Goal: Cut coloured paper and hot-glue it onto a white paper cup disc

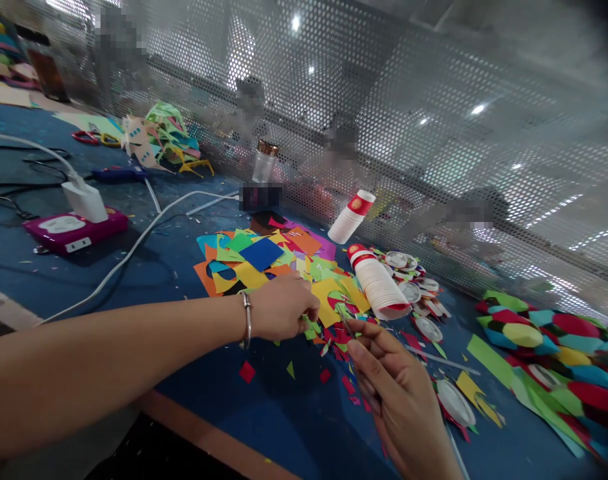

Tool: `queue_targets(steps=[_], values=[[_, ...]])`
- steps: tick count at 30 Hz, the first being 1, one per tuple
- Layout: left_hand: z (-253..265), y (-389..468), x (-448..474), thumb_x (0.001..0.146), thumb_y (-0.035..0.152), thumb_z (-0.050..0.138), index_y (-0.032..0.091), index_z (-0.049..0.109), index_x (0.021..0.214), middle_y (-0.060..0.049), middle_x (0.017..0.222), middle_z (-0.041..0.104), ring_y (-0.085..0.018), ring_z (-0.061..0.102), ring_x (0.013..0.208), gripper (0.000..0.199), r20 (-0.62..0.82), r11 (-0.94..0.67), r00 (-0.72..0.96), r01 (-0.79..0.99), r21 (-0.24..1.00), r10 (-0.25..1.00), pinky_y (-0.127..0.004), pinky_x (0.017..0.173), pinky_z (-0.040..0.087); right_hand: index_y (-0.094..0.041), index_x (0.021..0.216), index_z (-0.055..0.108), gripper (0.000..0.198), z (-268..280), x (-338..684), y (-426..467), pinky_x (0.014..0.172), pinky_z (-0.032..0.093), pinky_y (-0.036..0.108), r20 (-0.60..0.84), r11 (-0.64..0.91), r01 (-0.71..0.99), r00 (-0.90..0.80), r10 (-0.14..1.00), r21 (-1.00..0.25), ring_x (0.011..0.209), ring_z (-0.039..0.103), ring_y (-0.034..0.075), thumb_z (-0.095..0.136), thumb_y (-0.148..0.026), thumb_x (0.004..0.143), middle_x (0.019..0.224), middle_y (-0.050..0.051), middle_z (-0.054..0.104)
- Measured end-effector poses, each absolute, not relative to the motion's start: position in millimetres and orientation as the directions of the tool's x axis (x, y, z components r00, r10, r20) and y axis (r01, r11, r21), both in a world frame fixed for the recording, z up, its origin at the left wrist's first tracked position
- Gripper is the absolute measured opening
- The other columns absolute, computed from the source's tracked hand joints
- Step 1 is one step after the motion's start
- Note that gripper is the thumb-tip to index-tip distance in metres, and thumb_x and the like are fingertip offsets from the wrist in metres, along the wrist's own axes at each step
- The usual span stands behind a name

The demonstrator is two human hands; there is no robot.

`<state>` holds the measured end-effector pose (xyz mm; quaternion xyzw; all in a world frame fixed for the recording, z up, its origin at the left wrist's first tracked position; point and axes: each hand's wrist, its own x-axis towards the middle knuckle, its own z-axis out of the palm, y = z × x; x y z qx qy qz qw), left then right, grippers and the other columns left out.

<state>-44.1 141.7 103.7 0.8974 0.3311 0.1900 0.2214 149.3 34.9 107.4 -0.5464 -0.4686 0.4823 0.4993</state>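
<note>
My left hand (281,307), with a silver bangle at the wrist, reaches over a pile of coloured paper scraps (261,253). Its fingers are curled down and closed among the small cuttings, and their tips are partly hidden, so what they pinch does not show. To the right, my right hand (391,383) is closed on what looks like a small pair of scissors (345,320); the thin metal tip points up and left at the scraps, while the handles are hidden in the fingers. Small red paper pieces (325,375) lie below the hands.
Two stacks of paper cups stand behind the pile, one upright-leaning (351,220) and one tilted (381,287). Paper-decorated cup pieces (454,403) lie right. A magenta power box (77,230) with a white cable (129,257) sits left. A perforated metal screen (384,133) borders the table.
</note>
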Motion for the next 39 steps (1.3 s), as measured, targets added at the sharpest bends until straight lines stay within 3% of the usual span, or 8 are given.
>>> queue_targets(steps=[5, 10, 16, 22, 25, 28, 31, 39], values=[[97.2, 142.6, -37.5, 0.076, 0.021, 0.070, 0.018, 0.073, 0.092, -0.011, 0.093, 0.065, -0.027, 0.056, 0.095, 0.017, 0.139, -0.685, 0.727, 0.540, 0.489, 0.673, -0.043, 0.092, 0.041, -0.022, 0.114, 0.072, 0.038, 106.3, 152.2, 33.9, 0.039, 0.020, 0.015, -0.051, -0.054, 0.034, 0.088, 0.995, -0.998, 0.049, 0.025, 0.003, 0.082, -0.040, 0.082, 0.067, -0.007, 0.044], [102.6, 144.1, -39.6, 0.073, 0.015, 0.071, 0.017, 0.070, 0.086, -0.008, 0.094, 0.069, -0.024, 0.058, 0.095, 0.013, 0.093, -0.665, 0.744, 0.524, 0.532, 0.661, -0.038, 0.092, 0.042, -0.022, 0.117, 0.071, 0.039, 106.8, 152.8, 33.7, 0.038, 0.019, 0.016, -0.045, -0.050, 0.067, 0.082, 0.996, -0.996, 0.048, 0.024, 0.004, 0.080, -0.041, 0.084, 0.067, -0.007, 0.046], [108.7, 151.9, -45.6, 0.073, 0.015, 0.067, 0.015, 0.068, 0.080, -0.007, 0.082, 0.071, -0.019, 0.063, 0.076, 0.007, 0.065, -0.525, 0.692, 0.479, 0.704, 0.719, -0.029, 0.067, 0.044, -0.021, 0.118, 0.070, 0.042, 104.8, 154.9, 35.2, 0.039, 0.023, 0.018, -0.032, -0.040, 0.090, 0.087, 0.996, -0.995, 0.051, 0.036, 0.005, 0.080, -0.042, 0.083, 0.080, -0.001, 0.062], [110.5, 157.1, -54.9, 0.082, 0.018, 0.063, 0.013, 0.063, 0.101, -0.004, 0.082, 0.071, -0.015, 0.069, 0.076, 0.020, 0.022, -0.294, 0.661, 0.303, 0.907, 0.750, -0.027, 0.070, 0.052, -0.023, 0.118, 0.070, 0.039, 102.2, 156.2, 36.8, 0.038, 0.024, 0.018, -0.006, -0.014, 0.112, 0.074, 0.997, -0.994, 0.048, 0.035, 0.003, 0.079, -0.042, 0.085, 0.084, -0.001, 0.065], [110.1, 154.8, -56.3, 0.082, 0.016, 0.066, 0.014, 0.065, 0.102, -0.002, 0.080, 0.070, -0.013, 0.069, 0.074, 0.020, -0.030, -0.053, 0.662, 0.104, 0.993, 0.749, -0.027, 0.074, 0.053, -0.023, 0.118, 0.070, 0.039, 101.5, 155.7, 37.2, 0.044, 0.037, 0.017, -0.005, -0.012, 0.120, 0.063, 0.998, -0.993, 0.058, 0.052, 0.006, 0.078, -0.043, 0.085, 0.088, 0.001, 0.068], [111.1, 151.6, -55.6, 0.080, 0.012, 0.069, 0.013, 0.067, 0.092, -0.002, 0.077, 0.070, -0.012, 0.069, 0.073, 0.012, -0.078, 0.120, 0.655, -0.020, 0.993, 0.752, -0.027, 0.075, 0.053, -0.023, 0.118, 0.069, 0.040, 100.8, 155.6, 37.4, 0.063, 0.051, 0.021, -0.001, -0.009, 0.130, 0.057, 0.998, -0.991, 0.081, 0.065, 0.015, 0.078, -0.043, 0.085, 0.092, 0.003, 0.071], [112.9, 148.9, -54.6, 0.079, 0.009, 0.069, 0.013, 0.068, 0.088, -0.002, 0.078, 0.070, -0.014, 0.071, 0.077, 0.009, -0.097, 0.167, 0.648, -0.047, 0.985, 0.755, -0.029, 0.079, 0.054, -0.024, 0.119, 0.067, 0.039, 99.9, 156.7, 37.8, 0.078, 0.053, 0.026, -0.009, -0.014, 0.146, 0.040, 0.999, -0.989, 0.091, 0.067, 0.018, 0.077, -0.043, 0.086, 0.095, 0.003, 0.072], [114.3, 144.8, -55.0, 0.077, 0.010, 0.072, 0.013, 0.070, 0.085, -0.001, 0.077, 0.070, -0.014, 0.071, 0.075, 0.009, -0.093, 0.188, 0.635, -0.084, 0.979, 0.767, -0.031, 0.079, 0.054, -0.022, 0.123, 0.065, 0.044, 99.7, 157.9, 37.2, 0.080, 0.054, 0.031, -0.023, -0.025, 0.183, 0.010, 1.000, -0.983, 0.093, 0.068, 0.021, 0.076, -0.045, 0.087, 0.099, 0.006, 0.074]])
